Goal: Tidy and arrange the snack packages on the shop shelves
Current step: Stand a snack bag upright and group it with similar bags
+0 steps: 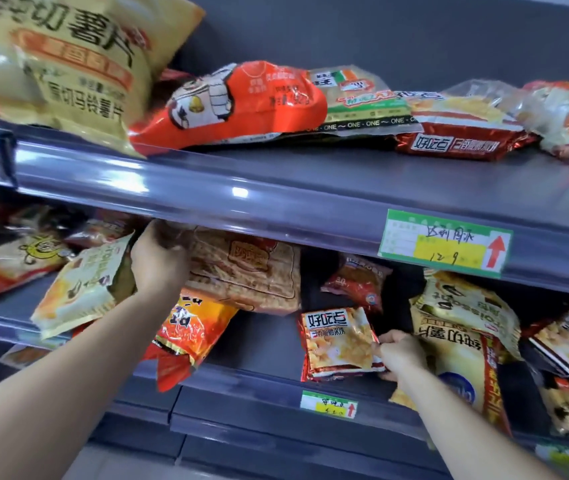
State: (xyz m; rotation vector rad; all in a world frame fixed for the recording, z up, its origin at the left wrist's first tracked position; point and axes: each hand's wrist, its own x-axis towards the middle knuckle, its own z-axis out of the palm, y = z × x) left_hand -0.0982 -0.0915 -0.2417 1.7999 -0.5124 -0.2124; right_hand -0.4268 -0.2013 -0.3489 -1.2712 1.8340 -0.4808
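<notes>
On the middle shelf, my left hand grips the left edge of a large clear bag of brown snack sticks that leans under the upper shelf. My right hand pinches the right edge of a small red and gold nut-cookie packet lying near the shelf's front edge. An orange flame-printed bag hangs over the shelf edge below the clear bag. A pale yellow packet leans just left of my left hand.
The upper shelf carries a big yellow crisp bag, an orange cartoon bag, a green packet and a dark red packet, all lying flat. Yellow crisp bags crowd the right of the middle shelf. Price tags sit on the rails.
</notes>
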